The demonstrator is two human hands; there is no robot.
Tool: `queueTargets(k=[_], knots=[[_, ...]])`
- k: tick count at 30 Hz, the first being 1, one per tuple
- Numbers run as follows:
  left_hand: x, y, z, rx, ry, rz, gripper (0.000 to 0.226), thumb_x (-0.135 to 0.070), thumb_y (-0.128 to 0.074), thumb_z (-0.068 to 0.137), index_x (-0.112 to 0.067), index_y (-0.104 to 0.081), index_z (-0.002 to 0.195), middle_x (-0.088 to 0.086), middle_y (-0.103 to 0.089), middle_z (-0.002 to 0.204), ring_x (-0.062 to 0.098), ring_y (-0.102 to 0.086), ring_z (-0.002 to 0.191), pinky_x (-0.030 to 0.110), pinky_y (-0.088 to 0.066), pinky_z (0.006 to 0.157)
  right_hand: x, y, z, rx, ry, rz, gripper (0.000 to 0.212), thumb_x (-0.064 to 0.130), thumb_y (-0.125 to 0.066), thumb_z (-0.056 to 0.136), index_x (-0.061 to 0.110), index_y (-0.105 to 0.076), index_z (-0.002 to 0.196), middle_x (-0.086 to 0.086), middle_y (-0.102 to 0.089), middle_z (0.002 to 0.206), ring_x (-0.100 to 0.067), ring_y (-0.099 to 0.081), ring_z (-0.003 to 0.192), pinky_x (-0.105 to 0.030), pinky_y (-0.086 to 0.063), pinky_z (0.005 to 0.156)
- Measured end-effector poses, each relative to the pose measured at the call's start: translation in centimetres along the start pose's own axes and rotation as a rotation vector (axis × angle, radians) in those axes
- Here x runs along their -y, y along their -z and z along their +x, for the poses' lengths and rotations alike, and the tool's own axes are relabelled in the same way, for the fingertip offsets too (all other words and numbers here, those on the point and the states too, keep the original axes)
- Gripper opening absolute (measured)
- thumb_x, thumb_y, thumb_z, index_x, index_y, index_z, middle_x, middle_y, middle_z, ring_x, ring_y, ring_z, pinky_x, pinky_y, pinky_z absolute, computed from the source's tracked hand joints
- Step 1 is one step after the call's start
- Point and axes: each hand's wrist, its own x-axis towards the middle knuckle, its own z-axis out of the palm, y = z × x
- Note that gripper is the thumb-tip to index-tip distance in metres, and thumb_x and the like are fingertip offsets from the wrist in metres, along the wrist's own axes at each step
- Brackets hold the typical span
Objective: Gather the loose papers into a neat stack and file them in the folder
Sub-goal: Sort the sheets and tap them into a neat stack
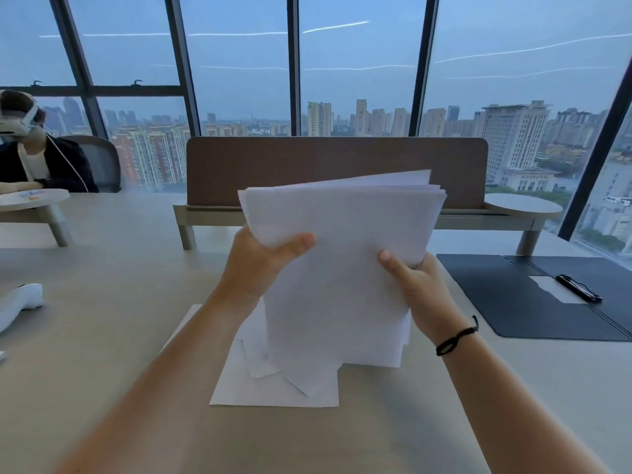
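A bundle of white papers point(342, 234) stands upright in front of me, its sheets uneven at the top and bottom edges. My left hand point(263, 261) grips its left side and my right hand point(417, 289) grips its right side, thumbs on the near face. The bundle's lower edge meets a few loose sheets point(273, 381) lying flat on the table point(102, 336). An open dark folder point(513, 302) lies on the table to the right, with a black pen point(578, 287) and a white slip on it.
A brown desk divider point(273, 165) on a low shelf stands behind the papers. A white controller point(20, 302) lies at the left. A person with a headset sits at the far left. Tall windows fill the background.
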Motion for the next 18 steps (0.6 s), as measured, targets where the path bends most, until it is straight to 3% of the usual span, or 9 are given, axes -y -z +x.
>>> queueTargets(k=[3, 6, 9, 12, 15, 18], knots=[[0.6, 0.5, 0.2, 0.015, 0.004, -0.045, 0.036, -0.048, -0.083, 0.061, -0.048, -0.074, 0.096, -0.011, -0.077, 0.099, 0.013, -0.073, 0.097, 0.040, -0.061, 0.084, 0.1, 0.2, 0.2, -0.017, -0.002, -0.011, 0.058, 0.049, -0.082, 0.063, 0.022, -0.071, 0.113, -0.003, -0.079, 0.110, -0.023, -0.075, 0.103, -0.038, -0.062, 0.081], [2.5, 1.3, -0.1, 0.061, 0.109, -0.094, 0.039, -0.050, -0.078, 0.068, -0.037, -0.074, 0.105, -0.004, -0.077, 0.106, 0.021, -0.072, 0.103, 0.045, -0.059, 0.088, -0.5, 0.8, 0.1, -0.010, -0.023, 0.028, 0.069, 0.059, -0.087, 0.060, 0.023, -0.070, 0.116, -0.003, -0.078, 0.115, -0.023, -0.074, 0.105, -0.038, -0.062, 0.084], [5.6, 0.5, -1.5, 0.061, 0.263, -0.125, 0.022, -0.038, -0.079, 0.074, -0.032, -0.082, 0.094, 0.000, -0.080, 0.105, 0.023, -0.074, 0.103, 0.044, -0.057, 0.091, -2.5, 0.3, -0.7, -0.021, -0.123, 0.054, 0.065, 0.058, -0.089, 0.058, 0.022, -0.075, 0.111, -0.005, -0.079, 0.113, -0.024, -0.075, 0.104, -0.042, -0.060, 0.087], [7.8, 0.2, -2.3, 0.041, 0.327, -0.129, 0.017, -0.031, -0.076, 0.078, -0.028, -0.082, 0.093, 0.000, -0.079, 0.107, 0.022, -0.073, 0.105, 0.038, -0.055, 0.090, -4.2, -0.1, -1.3, -0.054, -0.177, 0.029, 0.042, 0.047, -0.081, 0.070, 0.021, -0.078, 0.103, -0.005, -0.081, 0.106, -0.024, -0.077, 0.099, -0.042, -0.059, 0.085], [8.7, 0.8, -2.1, 0.018, 0.354, -0.061, 0.006, -0.026, -0.076, 0.087, -0.025, -0.082, 0.086, 0.000, -0.081, 0.100, 0.024, -0.075, 0.099, 0.041, -0.057, 0.089, -4.6, 0.1, -1.1, -0.080, -0.203, -0.010, 0.045, 0.055, -0.078, 0.077, 0.016, -0.076, 0.097, 0.001, -0.082, 0.092, -0.018, -0.078, 0.087, -0.032, -0.059, 0.074], [10.5, 2.4, -0.9, -0.170, 0.387, -0.095, 0.013, -0.023, -0.072, 0.091, -0.022, -0.081, 0.082, -0.003, -0.081, 0.091, 0.021, -0.076, 0.092, 0.037, -0.057, 0.085, -5.6, 0.3, -0.3, -0.129, -0.221, -0.057, 0.049, 0.053, -0.051, 0.094, 0.012, -0.073, 0.081, 0.004, -0.075, 0.070, -0.012, -0.071, 0.066, -0.026, -0.055, 0.065]])
